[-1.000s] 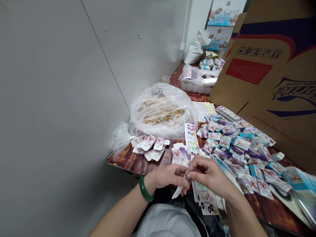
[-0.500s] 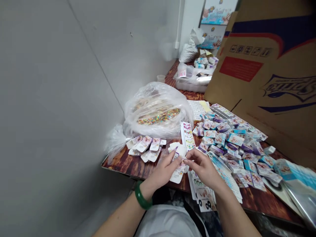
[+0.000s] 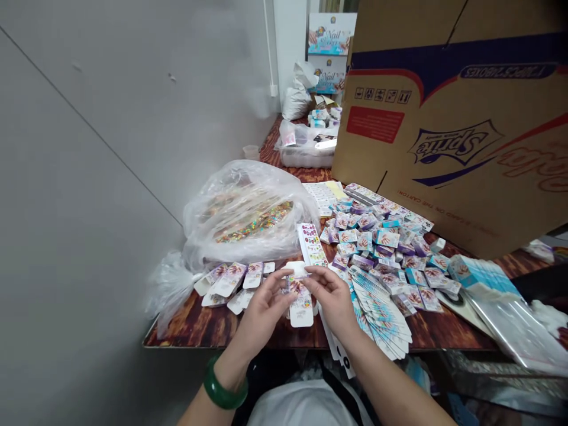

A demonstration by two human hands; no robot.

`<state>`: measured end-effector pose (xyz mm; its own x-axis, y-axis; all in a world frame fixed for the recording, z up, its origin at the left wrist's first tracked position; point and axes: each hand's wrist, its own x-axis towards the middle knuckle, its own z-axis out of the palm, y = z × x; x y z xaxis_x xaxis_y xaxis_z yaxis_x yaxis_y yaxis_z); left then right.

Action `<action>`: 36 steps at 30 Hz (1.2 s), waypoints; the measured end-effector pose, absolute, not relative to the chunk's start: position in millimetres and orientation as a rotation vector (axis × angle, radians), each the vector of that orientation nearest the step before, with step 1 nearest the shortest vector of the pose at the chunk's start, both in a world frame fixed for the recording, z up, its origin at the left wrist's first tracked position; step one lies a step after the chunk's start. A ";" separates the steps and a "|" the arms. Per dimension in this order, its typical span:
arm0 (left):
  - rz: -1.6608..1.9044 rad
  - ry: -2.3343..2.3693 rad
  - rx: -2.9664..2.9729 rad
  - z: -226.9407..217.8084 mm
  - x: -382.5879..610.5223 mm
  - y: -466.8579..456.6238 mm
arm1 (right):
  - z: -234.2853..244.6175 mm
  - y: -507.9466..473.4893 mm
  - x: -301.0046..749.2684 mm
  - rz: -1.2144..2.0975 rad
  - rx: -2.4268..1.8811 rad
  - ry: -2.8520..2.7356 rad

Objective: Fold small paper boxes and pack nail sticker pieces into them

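Between both hands, above the table's front edge, is a small white and purple carton (image 3: pixel 296 285) with a white flap at its top. My left hand (image 3: pixel 266 299) grips its left side with fingers and thumb. From the right, my right hand (image 3: pixel 332 294) pinches the same carton near the upper corner. Another flattened carton (image 3: pixel 302 315) shows just below. To the left lies a loose heap of unfilled-looking cartons (image 3: pixel 231 279). A sticker sheet with coloured ovals (image 3: pixel 312 245) stands out behind the right hand.
A clear plastic bag (image 3: pixel 248 201) with colourful contents sits behind the hands. On the right are a pile of small closed boxes (image 3: pixel 387 238), fanned blue-white cards (image 3: pixel 377 313) and a large cardboard box (image 3: pixel 444 118). A plastic tray (image 3: pixel 306 155) stands further back.
The view has swung right, so the table appears further left. My left fingers have moved up around the carton's side, and both hands now hold it from opposite sides.
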<state>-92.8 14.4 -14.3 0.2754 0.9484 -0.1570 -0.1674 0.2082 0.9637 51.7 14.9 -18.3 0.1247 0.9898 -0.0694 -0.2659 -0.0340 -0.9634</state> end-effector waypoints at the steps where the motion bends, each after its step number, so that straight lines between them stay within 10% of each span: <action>1: 0.946 0.955 1.040 -13.4 -93.6 14.9 | -17.7 14.7 53.1 1.267 -1.120 -0.910; 20: 0.846 1.540 2.099 -37.8 -76.0 3.1 | -19.2 12.7 51.6 0.901 -1.122 -1.305; 28: 0.915 1.493 2.244 -33.0 -74.2 -2.1 | 5.0 18.5 64.7 1.317 -1.094 -1.047; 36: 0.934 1.410 1.978 -23.0 -73.5 -0.9 | -5.9 4.0 54.6 0.772 -1.034 -1.475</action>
<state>-73.5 -0.9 -23.0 0.2150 0.9496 0.2283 0.5811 -0.3123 0.7516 54.6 4.0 -5.9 0.0047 0.9123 0.4094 0.1834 0.4017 -0.8972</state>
